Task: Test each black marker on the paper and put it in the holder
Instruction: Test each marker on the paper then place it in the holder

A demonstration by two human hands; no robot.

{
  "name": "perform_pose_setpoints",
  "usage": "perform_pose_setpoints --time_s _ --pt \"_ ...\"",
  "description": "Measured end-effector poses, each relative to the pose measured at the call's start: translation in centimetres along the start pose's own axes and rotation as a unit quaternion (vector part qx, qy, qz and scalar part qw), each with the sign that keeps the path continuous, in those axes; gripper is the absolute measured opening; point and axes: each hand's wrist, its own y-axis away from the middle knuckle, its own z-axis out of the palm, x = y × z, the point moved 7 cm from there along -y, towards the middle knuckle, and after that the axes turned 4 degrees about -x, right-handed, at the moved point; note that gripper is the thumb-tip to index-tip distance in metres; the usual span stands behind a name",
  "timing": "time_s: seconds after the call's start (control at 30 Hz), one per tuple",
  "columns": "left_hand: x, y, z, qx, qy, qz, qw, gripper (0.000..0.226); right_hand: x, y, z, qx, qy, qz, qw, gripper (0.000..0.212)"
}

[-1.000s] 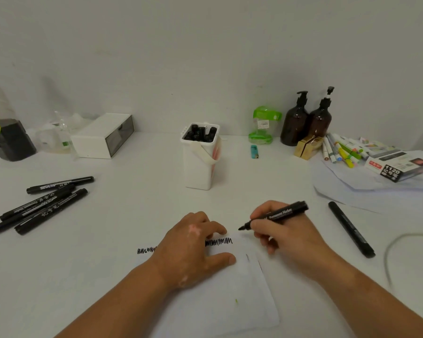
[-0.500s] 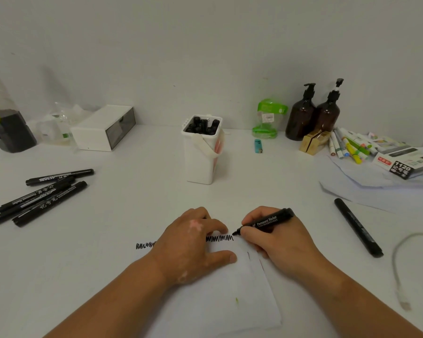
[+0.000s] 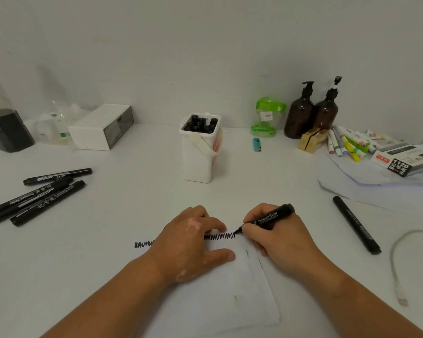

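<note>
Head view: the right hand (image 3: 282, 242) pinches a black marker (image 3: 270, 217) low on its barrel. Its thumb and fingers (image 3: 254, 214) are curled tightly round it, and the other fingers are folded under, down by the paper (image 3: 217, 301). The marker's tip points left and down from those fingers and meets the paper at the right end of a black zigzag scribble (image 3: 220, 236). Its rear end slants up and to the right, past the knuckles. The left hand (image 3: 188, 245) lies palm-down on the paper just left of the marker's tip. Its fingers (image 3: 213, 223) are loosely spread and slightly bent, holding nothing, and press the sheet to the white surface (image 3: 132, 203). The thumb stretches out to the right, below the scribble. The scribble runs under the left fingers and shows again on their far left side. Beyond both sets of fingers, farther from the person and roughly between the two hands, the white holder (image 3: 199, 154) stands upright. The ends of the stored markers (image 3: 200, 123) show in its open top. Well off to the left of the left fingers, a cluster of loose markers (image 3: 37, 198) lies on the surface. To the right of the right fingers, apart from them, a single marker (image 3: 355, 224) lies on the surface.
</note>
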Motion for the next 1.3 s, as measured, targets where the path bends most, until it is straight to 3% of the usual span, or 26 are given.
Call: perform_pose_setpoints --time_s 0.4,0.53,0.63,0.8,0.93,1.1,1.3 --pt "0.0 0.0 0.0 -0.010 -0.007 -0.005 1.000 0.059 0.4 -0.1 -0.3 0.010 -0.009 0.006 1.000 0.011" --pt "-0.1 0.2 -0.3 0.003 0.007 0.000 1.000 0.054 0.7 0.2 -1.6 0.060 -0.158 0.000 0.986 0.007" --pt "-0.3 0.3 -1.4 0.051 0.092 -0.007 0.994 0.030 0.9 0.3 -2.6 0.081 -0.227 0.004 0.970 0.009" --pt "-2.0 0.5 -2.7 0.087 0.329 -0.064 0.938 0.023 -0.8 0.0 -3.4 0.066 -0.210 -0.029 0.975 0.012" --pt "-2.7 0.5 -2.9 0.099 0.375 -0.082 0.918 0.015 -2.7 -0.6 -2.8 0.024 -0.257 -0.030 0.966 0.004" --pt "-3.2 0.5 -2.7 0.094 0.433 -0.079 0.893 0.028 -3.7 -0.9 -1.4 0.018 -0.381 0.010 0.924 0.020" --pt "-3.7 0.0 -2.2 0.079 0.546 -0.077 0.831 0.023 -1.7 -0.5 -0.6 0.051 -0.357 -0.004 0.933 0.018"
